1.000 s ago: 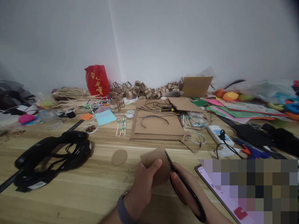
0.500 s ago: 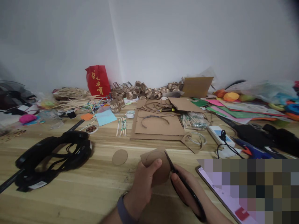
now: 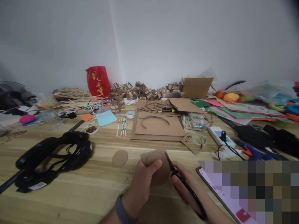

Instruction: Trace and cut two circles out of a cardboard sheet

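My left hand (image 3: 145, 179) grips a piece of brown cardboard (image 3: 163, 168), thumb pressed on its face. A drawn round outline shows on the cardboard, and its upper left corner sticks out past the line. My right hand (image 3: 187, 183) is closed around black-handled scissors (image 3: 191, 194). The scissor blades meet the cardboard's right edge, pointing up and away from me. Flat on the table to the left of my hands lies a cut cardboard disc (image 3: 120, 158). The lower part of the held piece is partly hidden by my left hand.
Cardboard sheets (image 3: 161, 127) lie ahead, with curved offcuts (image 3: 193, 143) at their right corner. A black strapped device (image 3: 56, 158) takes up the left side. A phone (image 3: 217, 193) and a power strip (image 3: 220, 137) are on the right. Small woven baskets (image 3: 140, 90) pile up by the wall.
Both hands stay in nearly the same place on the cardboard. The scissor handles have shifted very slightly; the held piece looks almost unmoved.
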The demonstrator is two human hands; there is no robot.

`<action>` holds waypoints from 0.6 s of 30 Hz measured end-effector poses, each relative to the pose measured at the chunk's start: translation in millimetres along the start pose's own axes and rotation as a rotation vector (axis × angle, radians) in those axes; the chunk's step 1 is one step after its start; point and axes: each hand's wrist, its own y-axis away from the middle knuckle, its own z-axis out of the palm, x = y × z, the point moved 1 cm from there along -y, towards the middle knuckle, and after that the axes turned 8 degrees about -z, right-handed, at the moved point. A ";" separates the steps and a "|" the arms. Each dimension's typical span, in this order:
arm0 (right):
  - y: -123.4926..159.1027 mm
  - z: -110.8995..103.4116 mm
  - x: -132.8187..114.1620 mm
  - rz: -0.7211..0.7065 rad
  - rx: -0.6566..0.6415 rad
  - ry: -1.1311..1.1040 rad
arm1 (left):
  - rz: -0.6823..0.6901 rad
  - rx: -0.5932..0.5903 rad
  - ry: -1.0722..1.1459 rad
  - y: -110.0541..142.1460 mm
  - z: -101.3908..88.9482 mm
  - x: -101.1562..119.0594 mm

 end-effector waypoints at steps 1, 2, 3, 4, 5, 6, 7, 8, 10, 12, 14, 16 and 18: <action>-0.2 0.0 -1.2 0.014 -0.002 -0.016 | -0.001 -0.003 -0.010 0.4 0.1 -0.3; -0.4 -0.3 -2.8 0.022 -0.017 -0.039 | -0.002 -0.002 -0.018 0.7 0.2 -0.9; -0.5 -0.8 -4.5 0.029 -0.045 -0.065 | -0.004 -0.002 -0.027 0.8 0.2 -1.7; -0.4 -1.5 -6.0 0.037 -0.064 -0.086 | -0.008 -0.001 -0.030 0.8 0.1 -2.7; -0.1 -2.4 -7.1 0.046 -0.078 -0.103 | -0.011 -0.002 -0.028 0.8 0.1 -3.7; 0.3 -3.2 -7.9 0.056 -0.085 -0.116 | -0.014 -0.010 -0.024 0.6 0.1 -4.5; 0.7 -3.7 -8.1 0.065 -0.089 -0.126 | -0.017 -0.019 -0.020 0.5 0.1 -5.2; 1.1 -3.8 -7.7 0.072 -0.092 -0.134 | -0.017 -0.026 -0.016 0.4 0.2 -5.7; 1.2 -2.9 -5.4 0.070 -0.078 -0.137 | -0.018 -0.030 -0.012 0.4 0.4 -6.2; 0.8 -1.0 -2.2 0.052 -0.061 -0.132 | -0.025 -0.023 -0.014 0.6 0.6 -6.3; 0.0 0.4 -0.5 0.029 -0.030 -0.126 | -0.033 -0.026 -0.010 0.9 1.1 -6.4; -0.4 0.5 -1.8 0.025 -0.022 -0.125 | -0.031 -0.048 -0.003 1.4 1.6 -6.2; -0.6 -0.6 -5.4 0.034 -0.023 -0.118 | -0.022 -0.067 -0.001 1.7 1.9 -5.7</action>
